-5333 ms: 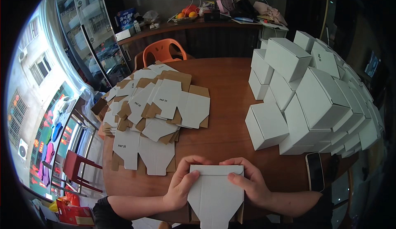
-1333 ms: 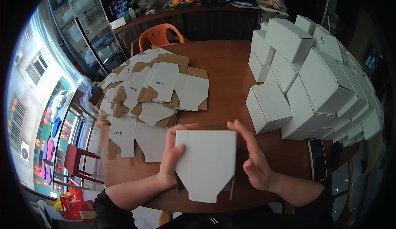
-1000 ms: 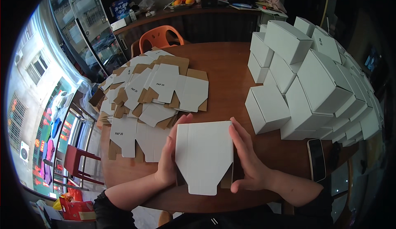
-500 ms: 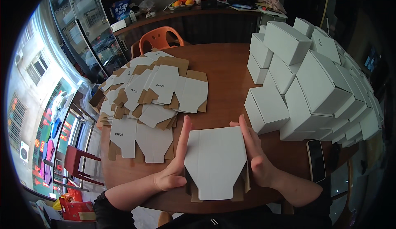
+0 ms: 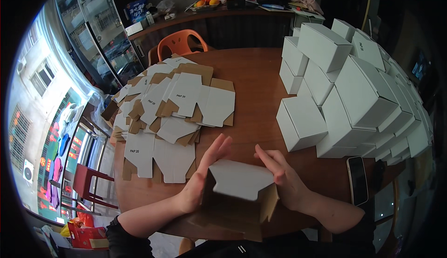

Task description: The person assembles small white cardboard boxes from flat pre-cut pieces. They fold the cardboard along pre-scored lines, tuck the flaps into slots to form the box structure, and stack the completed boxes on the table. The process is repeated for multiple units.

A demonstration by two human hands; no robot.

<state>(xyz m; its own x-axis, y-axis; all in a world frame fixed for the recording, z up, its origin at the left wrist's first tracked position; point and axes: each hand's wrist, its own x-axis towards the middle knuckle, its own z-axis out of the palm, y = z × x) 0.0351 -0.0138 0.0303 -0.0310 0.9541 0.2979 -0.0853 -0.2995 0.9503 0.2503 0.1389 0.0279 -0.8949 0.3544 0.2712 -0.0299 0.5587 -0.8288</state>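
A white cardboard box blank (image 5: 238,183) with a brown inner side stands half folded at the near edge of the round wooden table (image 5: 253,79). My left hand (image 5: 201,179) presses flat against its left flap, fingers pointing away from me. My right hand (image 5: 279,176) presses on its right side, with a brown flap sticking out below the wrist. A spread pile of flat white and brown blanks (image 5: 170,107) lies to the left. A tall heap of folded white boxes (image 5: 354,88) stands to the right.
A dark phone (image 5: 357,180) lies on the table at the right, near the heap. An orange plastic chair (image 5: 179,44) stands at the table's far side. Behind it runs a counter with fruit (image 5: 209,2) and bags. Glass shelving (image 5: 100,30) lines the left.
The blank lay flat under both hands before. Now its sides are folded upward, and both hands have turned onto its left and right flaps, forming a box shape.
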